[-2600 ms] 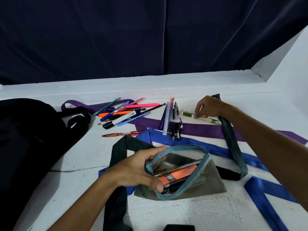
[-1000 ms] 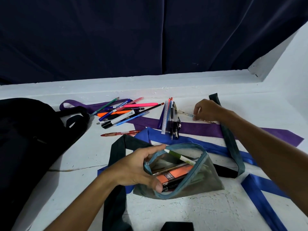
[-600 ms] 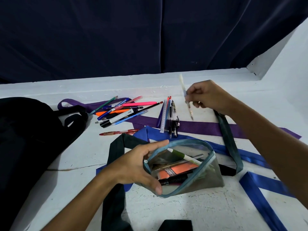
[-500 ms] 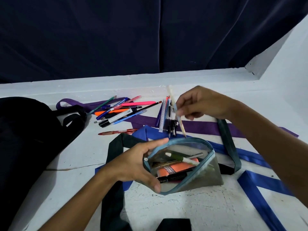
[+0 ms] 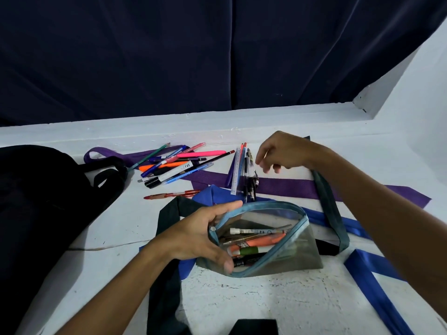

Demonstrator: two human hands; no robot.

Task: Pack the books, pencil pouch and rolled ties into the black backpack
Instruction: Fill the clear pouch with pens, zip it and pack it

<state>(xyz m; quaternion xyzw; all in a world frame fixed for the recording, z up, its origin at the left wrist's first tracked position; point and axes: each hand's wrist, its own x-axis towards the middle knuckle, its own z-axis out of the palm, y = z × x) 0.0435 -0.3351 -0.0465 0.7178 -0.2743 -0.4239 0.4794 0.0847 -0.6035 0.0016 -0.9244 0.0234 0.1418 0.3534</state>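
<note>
My left hand (image 5: 196,235) grips the open mouth of the clear pencil pouch (image 5: 297,257) with a blue zip, holding it wide; several pens and markers lie inside. Hovering over the small bundle of pens and a ruler (image 5: 244,172) is my right hand (image 5: 283,151), fingers loosely curled and holding nothing. A scattered pile of pens (image 5: 174,165) lies farther left. The black backpack (image 5: 43,204) sits at the left edge. Unrolled ties lie flat across the table: purple (image 5: 290,187), blue (image 5: 377,286) and dark green (image 5: 331,209). No books are in view.
The white table (image 5: 266,301) ends at a raised ledge, with a dark curtain (image 5: 193,56) behind it. A white wall (image 5: 416,97) closes off the right. A black object (image 5: 256,327) pokes in at the bottom edge.
My right hand lifted a white pen from the table, carried it to the pouch and dropped it in. It has gone back toward the pen bundle, empty. My left hand kept holding the pouch open.
</note>
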